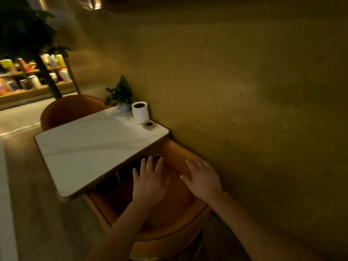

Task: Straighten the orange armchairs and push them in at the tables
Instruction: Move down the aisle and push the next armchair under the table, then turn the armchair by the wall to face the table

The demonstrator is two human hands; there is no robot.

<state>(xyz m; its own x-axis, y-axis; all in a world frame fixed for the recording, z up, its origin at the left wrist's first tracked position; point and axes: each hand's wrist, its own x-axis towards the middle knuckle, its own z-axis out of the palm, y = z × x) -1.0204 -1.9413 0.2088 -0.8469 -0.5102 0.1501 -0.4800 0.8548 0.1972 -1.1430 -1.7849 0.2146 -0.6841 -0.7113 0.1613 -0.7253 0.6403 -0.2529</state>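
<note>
— Looking down through the head view, how do the hands lie?

— Both are flat, fingers straight and spread, gripping nothing. The left hand [148, 183] and right hand [202, 178] hang over the seat of the near orange armchair [169, 232]. I cannot tell whether they touch it.

— And beyond the fingertips?

— The left fingertips [150, 162] reach the edge of the white table [90, 147], and the seat's front runs under it. The far orange armchair [71, 110] stands against the table's opposite edge. Ahead of the right fingers, in the table's wall-side corner, sit a small square dish [149, 125], a white cylinder [140, 113] and a potted plant [120, 95]. The wall [244, 91] runs just right of the right hand.
</note>
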